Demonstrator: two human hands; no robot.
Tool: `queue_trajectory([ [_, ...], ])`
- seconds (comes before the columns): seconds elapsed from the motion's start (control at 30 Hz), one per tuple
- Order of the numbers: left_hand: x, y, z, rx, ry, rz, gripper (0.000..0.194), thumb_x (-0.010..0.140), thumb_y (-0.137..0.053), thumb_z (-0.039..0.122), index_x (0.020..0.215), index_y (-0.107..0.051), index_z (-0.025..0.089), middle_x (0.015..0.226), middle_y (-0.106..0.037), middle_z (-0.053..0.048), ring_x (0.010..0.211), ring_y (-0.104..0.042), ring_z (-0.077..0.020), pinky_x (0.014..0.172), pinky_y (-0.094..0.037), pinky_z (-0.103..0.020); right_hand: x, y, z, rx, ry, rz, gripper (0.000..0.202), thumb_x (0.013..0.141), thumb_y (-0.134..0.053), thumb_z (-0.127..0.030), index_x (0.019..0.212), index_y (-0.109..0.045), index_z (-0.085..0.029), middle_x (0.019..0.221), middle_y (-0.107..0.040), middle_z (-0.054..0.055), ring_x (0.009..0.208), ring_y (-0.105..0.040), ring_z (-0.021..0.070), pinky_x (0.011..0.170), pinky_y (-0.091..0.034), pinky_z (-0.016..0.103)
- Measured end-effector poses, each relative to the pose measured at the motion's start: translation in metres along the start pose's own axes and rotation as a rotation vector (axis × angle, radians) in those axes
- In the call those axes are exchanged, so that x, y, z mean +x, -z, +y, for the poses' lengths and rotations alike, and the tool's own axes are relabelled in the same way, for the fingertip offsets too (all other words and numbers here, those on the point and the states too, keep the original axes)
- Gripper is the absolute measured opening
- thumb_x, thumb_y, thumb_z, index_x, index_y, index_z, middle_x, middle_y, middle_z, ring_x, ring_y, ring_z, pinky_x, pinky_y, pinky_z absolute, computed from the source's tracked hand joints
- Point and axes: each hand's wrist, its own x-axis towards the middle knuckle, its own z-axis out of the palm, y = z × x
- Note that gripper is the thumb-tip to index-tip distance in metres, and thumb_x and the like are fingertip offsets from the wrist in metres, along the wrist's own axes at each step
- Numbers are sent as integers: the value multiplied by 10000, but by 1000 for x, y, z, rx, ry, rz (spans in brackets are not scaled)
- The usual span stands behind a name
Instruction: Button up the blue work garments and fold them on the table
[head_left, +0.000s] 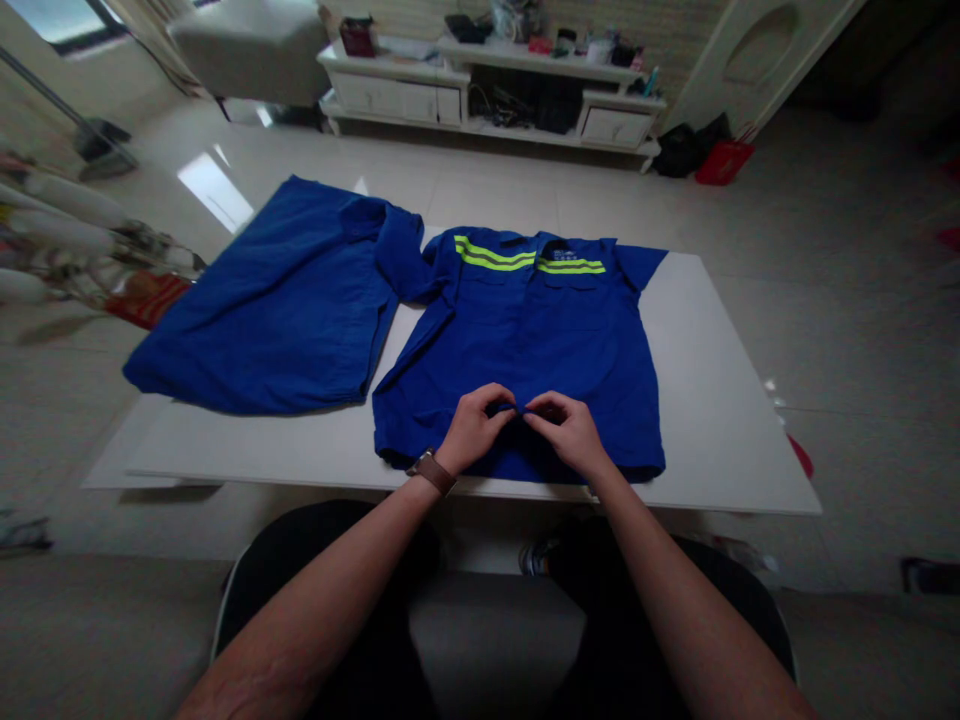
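A blue work jacket (555, 340) with yellow-green reflective stripes across the chest lies spread on the white table, its collar at the far side. My left hand (480, 422) pinches the jacket's front edge near the hem, at the middle. Close beside it, my right hand (564, 428) grips the other side of the same opening between thumb and fingers. The fingertips of both hands nearly meet, and the cloth between them is slightly raised. What exactly lies under the fingertips is too small to make out.
Left of the jacket, another blue garment (277, 310) lies folded, reaching past the edge of the white table (720, 400). Beyond stand a low white cabinet (397, 95) with assorted items and a grey seat (251, 50). A red bag (725, 162) rests on the floor.
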Motion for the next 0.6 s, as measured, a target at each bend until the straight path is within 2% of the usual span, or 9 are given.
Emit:
queue_trajectory([
  [0.17,-1,1,1,0,-44,-19,190,837,-640,94,929,-750,220,957,-756,-31,941,-685,-191,908,-527,-321,-2,1,-6,-67,119,36,160,823,-744,-379,784,-757,-224,840,-736,55,823,-667,219,781,-510,346],
  [0.37,-3,1,3,-77,-137,-38,289,807,-604,9,790,-785,234,948,-772,-35,902,-720,-174,870,-552,-319,5,3,1,82,-76,7,290,817,-707,-496,864,-761,-216,846,-752,48,791,-656,206,747,-510,328],
  [0.47,-3,1,4,-74,-118,-33,298,789,-623,-1,795,-798,240,937,-779,-30,887,-725,-173,869,-560,-322,5,4,0,68,-65,-11,285,793,-729,-495,809,-742,-211,780,-721,33,750,-627,192,716,-491,313],
  [0.6,-2,3,7,-58,-91,-12,291,765,-645,-7,778,-800,239,933,-779,-28,885,-721,-175,874,-564,-326,2,3,-4,45,-44,-35,272,789,-743,-486,833,-733,-218,756,-696,18,717,-603,180,672,-465,299],
])
